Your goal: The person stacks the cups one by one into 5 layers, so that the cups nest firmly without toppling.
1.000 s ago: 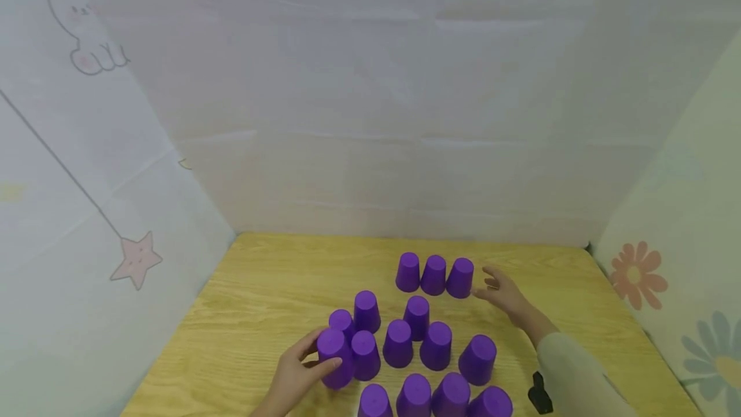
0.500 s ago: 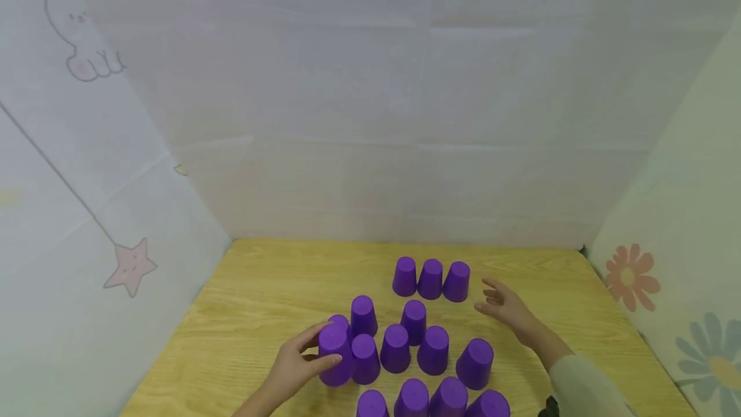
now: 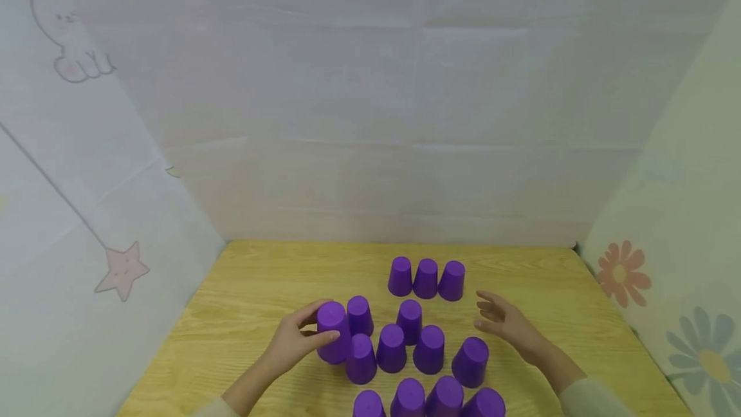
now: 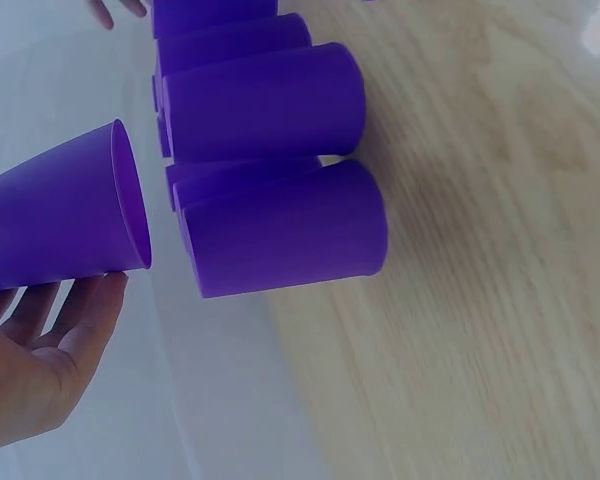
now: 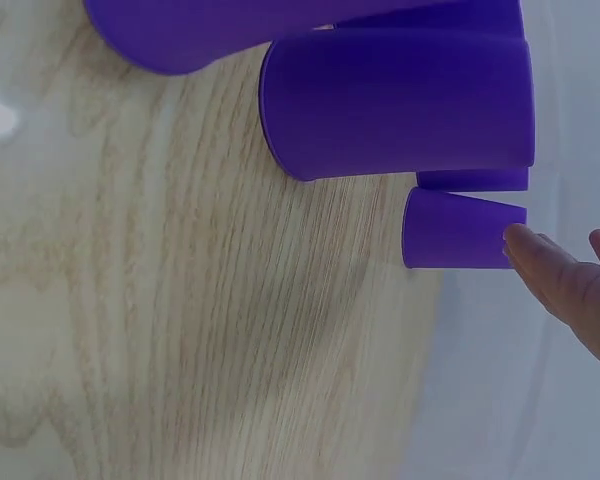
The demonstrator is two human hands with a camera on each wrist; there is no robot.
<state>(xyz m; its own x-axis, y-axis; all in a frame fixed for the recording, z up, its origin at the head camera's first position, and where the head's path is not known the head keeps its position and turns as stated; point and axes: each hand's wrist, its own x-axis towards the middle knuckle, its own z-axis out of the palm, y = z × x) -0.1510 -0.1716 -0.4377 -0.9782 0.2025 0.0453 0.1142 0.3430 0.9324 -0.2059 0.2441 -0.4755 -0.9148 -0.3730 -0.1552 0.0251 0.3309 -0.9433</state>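
My left hand [image 3: 292, 338] grips an upside-down purple cup [image 3: 334, 340] between thumb and fingers. In the left wrist view, the rim of this held cup [image 4: 55, 215] hangs clear of the table, apart from the standing cups. Close beside it stand a purple cup [image 3: 360, 360] in front and another purple cup [image 3: 359, 317] behind, both inverted. My right hand [image 3: 512, 328] hovers with loosely extended fingers, holding nothing. It is nearest to a row of three inverted cups [image 3: 426, 280]. In the right wrist view, that hand's fingertips [image 5: 525, 250] overlap a distant cup [image 5: 460, 230].
More inverted purple cups stand mid-table, including one cup [image 3: 470, 362] apart at the right. Several front cups [image 3: 408, 398] are cut off by the lower frame edge. White patterned sheets [image 3: 370, 114] enclose the wooden table [image 3: 278, 269] at back and sides.
My left hand has raised its cup, which now hides the cup behind it. My right hand has drawn back from the far row of three. The view has shifted slightly.
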